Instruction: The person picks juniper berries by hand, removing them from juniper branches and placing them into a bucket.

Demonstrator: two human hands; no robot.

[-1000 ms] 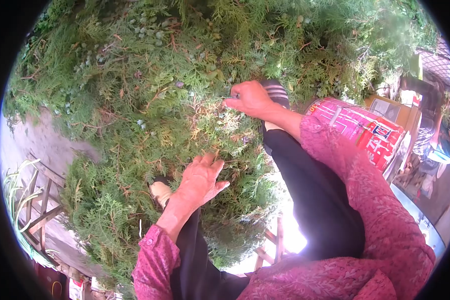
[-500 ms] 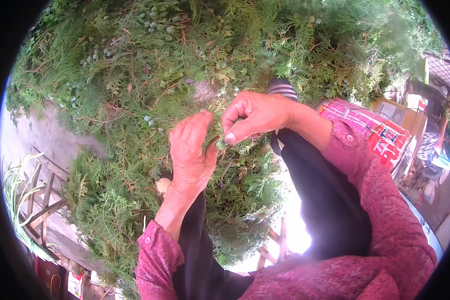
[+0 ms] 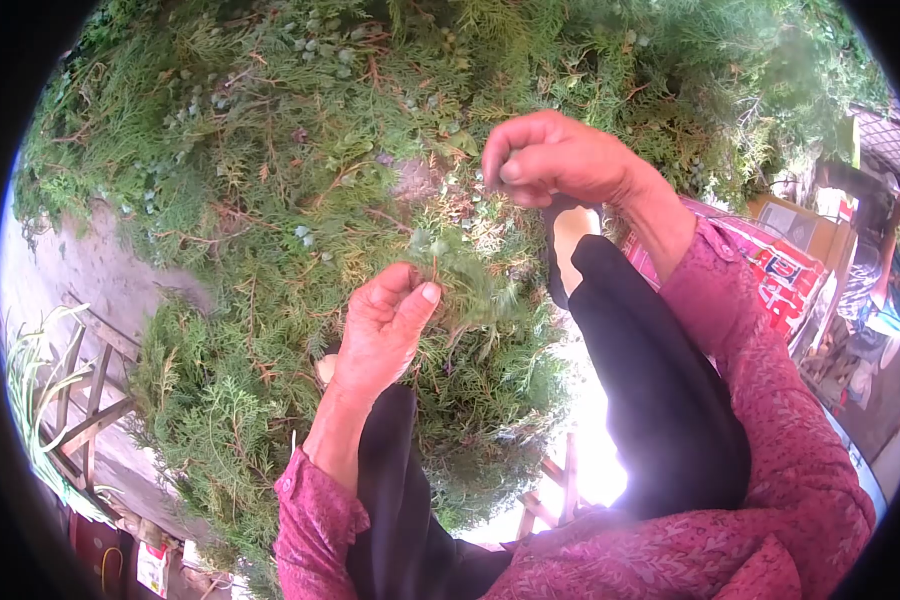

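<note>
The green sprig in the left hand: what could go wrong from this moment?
1. The left hand pinches the sprig only at its stem, so the grip may slip and it could drop into the branch pile.
2. Whatever small piece the closed right hand holds cannot be seen; it could easily fall and get lost there.

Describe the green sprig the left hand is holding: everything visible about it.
The sprig is a flat, scaly evergreen cutting, cypress-like, green with some yellowish tips and a thin brown stem. It fans out to the right of the left hand, whose thumb and fingers pinch its stem end. Its outer part is blurred. It hangs above the heap of similar cut branches; whether it touches them cannot be told. The right hand is raised apart from it.
</note>
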